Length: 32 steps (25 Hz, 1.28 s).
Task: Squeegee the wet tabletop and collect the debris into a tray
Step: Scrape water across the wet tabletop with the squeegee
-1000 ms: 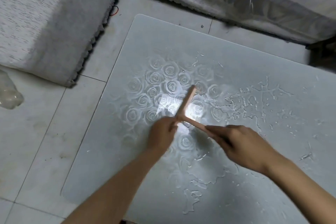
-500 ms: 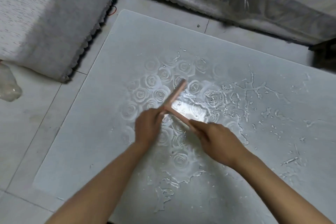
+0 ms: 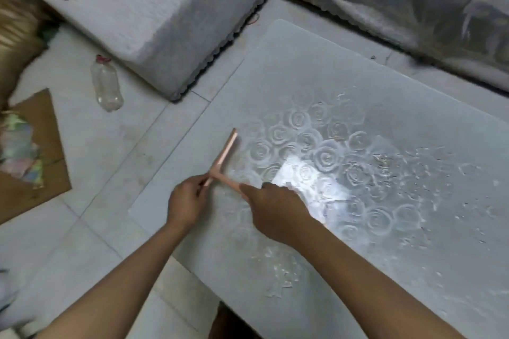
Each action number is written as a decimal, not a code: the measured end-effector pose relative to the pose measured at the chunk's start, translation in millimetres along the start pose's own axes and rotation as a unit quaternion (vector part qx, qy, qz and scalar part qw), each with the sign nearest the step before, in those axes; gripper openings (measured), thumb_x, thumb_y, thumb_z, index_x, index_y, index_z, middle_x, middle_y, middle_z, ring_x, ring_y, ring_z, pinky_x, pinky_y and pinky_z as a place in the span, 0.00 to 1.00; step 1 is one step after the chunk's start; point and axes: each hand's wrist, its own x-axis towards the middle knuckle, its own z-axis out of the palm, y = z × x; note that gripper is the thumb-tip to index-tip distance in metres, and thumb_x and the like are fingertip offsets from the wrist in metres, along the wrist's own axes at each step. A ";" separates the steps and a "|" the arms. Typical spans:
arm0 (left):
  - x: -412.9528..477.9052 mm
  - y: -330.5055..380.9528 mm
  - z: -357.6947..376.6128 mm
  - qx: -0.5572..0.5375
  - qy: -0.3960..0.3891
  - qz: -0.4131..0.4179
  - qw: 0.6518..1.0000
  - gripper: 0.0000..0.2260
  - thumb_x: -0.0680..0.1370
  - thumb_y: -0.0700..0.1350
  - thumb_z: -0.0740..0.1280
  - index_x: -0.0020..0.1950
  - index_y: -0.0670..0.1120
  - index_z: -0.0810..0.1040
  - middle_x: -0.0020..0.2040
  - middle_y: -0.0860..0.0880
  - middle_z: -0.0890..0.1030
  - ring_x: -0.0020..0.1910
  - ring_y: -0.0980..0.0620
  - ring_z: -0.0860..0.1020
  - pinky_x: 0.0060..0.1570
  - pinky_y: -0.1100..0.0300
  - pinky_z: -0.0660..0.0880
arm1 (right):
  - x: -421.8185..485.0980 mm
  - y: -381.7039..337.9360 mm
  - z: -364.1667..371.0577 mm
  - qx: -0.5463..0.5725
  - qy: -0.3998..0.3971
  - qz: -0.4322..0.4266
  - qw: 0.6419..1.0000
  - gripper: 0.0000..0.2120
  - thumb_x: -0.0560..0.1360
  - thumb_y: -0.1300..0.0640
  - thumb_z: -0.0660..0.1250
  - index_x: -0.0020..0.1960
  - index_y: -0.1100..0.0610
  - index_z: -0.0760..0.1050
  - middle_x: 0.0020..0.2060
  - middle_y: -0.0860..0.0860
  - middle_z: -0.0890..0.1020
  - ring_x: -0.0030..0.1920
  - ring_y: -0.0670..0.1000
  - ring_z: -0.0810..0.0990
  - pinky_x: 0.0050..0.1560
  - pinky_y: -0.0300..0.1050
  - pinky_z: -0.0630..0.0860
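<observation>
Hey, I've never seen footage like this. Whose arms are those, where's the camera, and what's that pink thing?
No machine here: these are a person's two bare arms. Every picture comes from one camera worn on the person's head, looking forward and down, so the arms reach in from the bottom. Under them is a pale tabletop with a rose pattern, wet with streaks and drops of water. The pink T-shaped thing is a squeegee. The left hand pinches the near end of its blade; the right hand is wrapped around its handle. On the floor to the left lie a clear plastic bottle and a sheet of cardboard.
</observation>
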 end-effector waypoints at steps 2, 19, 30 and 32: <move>7.6 -37.7 -16.9 0.025 0.016 -0.055 0.998 0.12 0.78 0.43 0.65 0.61 0.47 0.80 0.56 0.43 0.82 0.52 0.42 0.81 0.52 0.50 0.77 | 34.9 -30.1 20.9 -0.020 -0.017 -0.031 0.999 0.20 0.78 0.58 0.56 0.70 0.50 0.65 0.46 0.57 0.75 0.44 0.59 0.77 0.39 0.45 0.63; 3.0 -138.0 -46.0 0.019 -0.058 -0.192 0.979 0.24 0.78 0.38 0.61 0.75 0.40 0.63 0.72 0.39 0.68 0.70 0.41 0.66 0.66 0.51 0.64 | 50.0 -112.6 22.9 -0.103 -0.099 -0.075 0.987 0.26 0.73 0.61 0.57 0.69 0.44 0.64 0.36 0.52 0.68 0.45 0.61 0.78 0.39 0.46 0.63; 3.3 -142.2 -66.3 0.068 -0.190 -0.150 0.968 0.27 0.75 0.34 0.58 0.74 0.40 0.57 0.68 0.40 0.69 0.65 0.40 0.68 0.60 0.50 0.69 | -42.6 -46.2 -29.1 -0.215 -0.157 0.131 0.955 0.23 0.79 0.55 0.52 0.71 0.36 0.57 0.44 0.49 0.77 0.48 0.55 0.80 0.40 0.46 0.70; 5.3 -140.5 -67.8 0.086 -0.205 -0.149 0.963 0.27 0.76 0.35 0.58 0.75 0.40 0.56 0.71 0.42 0.66 0.68 0.41 0.66 0.62 0.50 0.68 | -21.5 -81.1 -10.9 -0.192 -0.144 0.073 0.968 0.29 0.76 0.59 0.54 0.72 0.37 0.54 0.42 0.52 0.74 0.48 0.57 0.79 0.39 0.46 0.66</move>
